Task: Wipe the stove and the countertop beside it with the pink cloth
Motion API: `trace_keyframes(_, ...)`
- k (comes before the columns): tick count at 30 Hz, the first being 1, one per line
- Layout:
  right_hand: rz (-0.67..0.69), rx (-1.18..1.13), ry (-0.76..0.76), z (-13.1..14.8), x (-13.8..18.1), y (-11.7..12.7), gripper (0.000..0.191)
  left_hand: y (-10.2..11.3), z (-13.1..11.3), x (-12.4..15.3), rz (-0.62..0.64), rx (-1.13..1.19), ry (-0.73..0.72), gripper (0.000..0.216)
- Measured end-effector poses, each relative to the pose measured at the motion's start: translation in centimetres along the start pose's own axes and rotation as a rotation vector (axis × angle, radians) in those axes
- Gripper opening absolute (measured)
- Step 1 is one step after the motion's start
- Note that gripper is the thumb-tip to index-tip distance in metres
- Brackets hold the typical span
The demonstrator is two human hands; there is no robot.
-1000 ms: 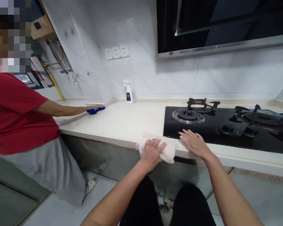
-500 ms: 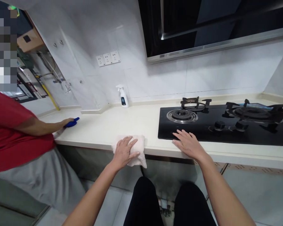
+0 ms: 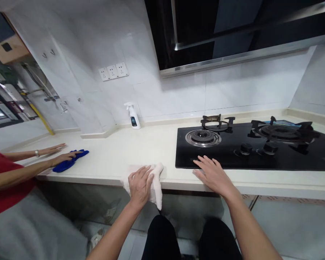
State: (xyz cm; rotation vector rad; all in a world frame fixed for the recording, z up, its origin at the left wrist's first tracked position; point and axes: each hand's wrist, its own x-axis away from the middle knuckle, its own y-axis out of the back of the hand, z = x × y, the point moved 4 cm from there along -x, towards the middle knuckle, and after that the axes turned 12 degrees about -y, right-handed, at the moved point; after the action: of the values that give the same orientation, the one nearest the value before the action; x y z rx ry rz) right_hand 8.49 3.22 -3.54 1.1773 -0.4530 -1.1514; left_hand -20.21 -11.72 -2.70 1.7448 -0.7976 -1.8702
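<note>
My left hand (image 3: 140, 184) presses down on a white cloth (image 3: 157, 180) at the counter's front edge, its fingers drawn together on the fabric. Part of the cloth hangs over the edge. My right hand (image 3: 211, 175) lies open with fingers stretched, resting on the front rim of the black gas stove (image 3: 184, 153) and the pale counter (image 3: 105, 159) before it. It holds nothing. One burner (image 3: 203, 137) of the stove sits just behind my right hand, its pan support lying off it toward the wall.
A white spray bottle (image 3: 133, 117) stands against the wall. At the left, a person in a red top (image 3: 5, 184) leans over the counter, one hand on a blue cloth (image 3: 66, 165). A black range hood (image 3: 233, 32) hangs above the stove.
My left hand has bunched the white cloth and its fingers are closer together. The other person's second hand now shows, and their blue cloth lies spread nearer the front edge. The view has shifted slightly.
</note>
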Motion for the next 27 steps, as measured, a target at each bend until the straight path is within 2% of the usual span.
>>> trace_keyframes(2,-0.025,-0.084,-0.006,-0.2,0.0,0.1,0.056,0.0,-0.2,-0.8,-0.042,0.117,0.111,0.044)
trace_keyframes(7,-0.135,-0.480,-0.077,-1.7,0.0,1.6,0.055,0.1,0.0,-4.2,-0.186,0.552,0.540,0.053)
trace_keyframes(9,-0.193,-0.640,-0.164,-2.7,-0.1,2.2,0.054,-0.6,-1.0,-6.3,-0.266,0.730,0.615,0.052)
trace_keyframes(11,-0.229,-0.750,-0.241,-3.5,-0.1,2.5,0.055,-2.1,-2.9,-8.7,-0.262,0.833,0.612,0.054)
trace_keyframes(13,-0.247,-0.798,-0.274,-3.9,-0.1,2.4,0.055,-4.4,-5.8,-11.3,-0.088,0.828,0.510,0.054)
trace_keyframes(16,-0.280,-0.793,-0.256,-4.1,-0.2,2.3,0.055,-7.7,-10.7,-13.8,0.365,0.592,0.167,0.048)
trace_keyframes(18,-0.292,-0.780,-0.237,-4.5,-0.3,2.3,0.055,-8.7,-12.6,-14.1,0.580,0.443,-0.038,0.054)
trace_keyframes(19,-0.293,-0.775,-0.232,-4.7,-0.3,2.3,0.055,-8.8,-12.8,-14.0,0.644,0.423,-0.106,0.059)
trace_keyframes(21,-0.311,-0.749,-0.227,-4.9,-0.3,2.5,0.054,-8.2,-11.9,-13.7,0.683,0.489,-0.163,0.063)
trace_keyframes(23,-0.366,-0.655,-0.209,-4.3,-0.3,2.9,0.053,-7.0,-9.3,-13.3,0.619,0.577,-0.141,0.063)
trace_keyframes(25,-0.395,-0.493,-0.133,-1.8,-0.2,3.0,0.052,-5.9,-5.5,-13.0,0.528,0.534,-0.051,0.060)
trace_keyframes(27,-0.314,-0.311,-0.004,2.3,-0.4,2.4,0.049,-5.2,-1.6,-12.4,0.494,0.409,0.058,0.056)
